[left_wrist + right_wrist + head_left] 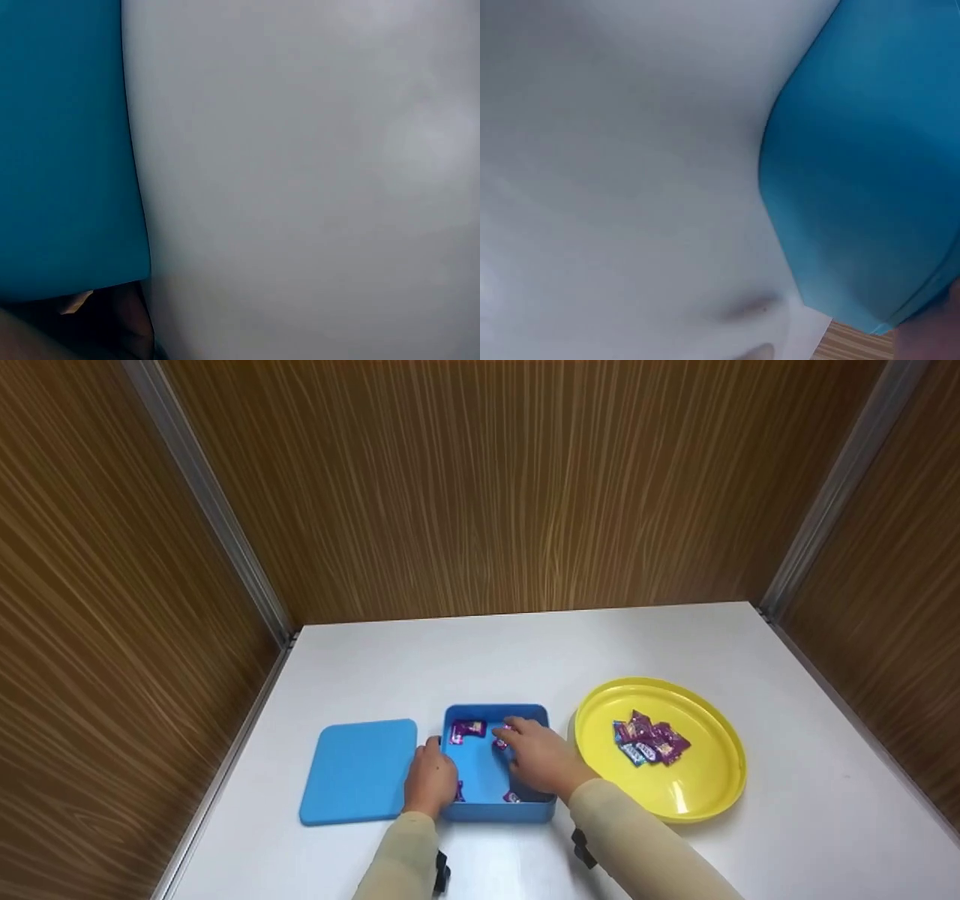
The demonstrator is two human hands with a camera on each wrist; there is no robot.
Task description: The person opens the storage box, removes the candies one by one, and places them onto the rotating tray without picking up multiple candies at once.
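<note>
An open blue box (487, 812) holds several small purple-wrapped candies, with a pair (469, 728) in its far left corner and another candy (511, 796) by the near wall. My left hand (431, 778) grips the box's left wall, partly covering a candy (459, 791) there. Over the box's right side reaches my right hand (546, 757), its fingertips pinching a purple candy (499, 744) near the far right corner. The left wrist view shows the blue box wall (64, 150) close up; the right wrist view shows the box's outer side (862, 165).
Left of the box lies a flat blue lid (360, 772). At the right, close by my right forearm, a round yellow tray (709, 780) bears a pile of purple and blue wrapped candies (651, 740). Wood-grain panels (525, 487) enclose the white table (420, 667).
</note>
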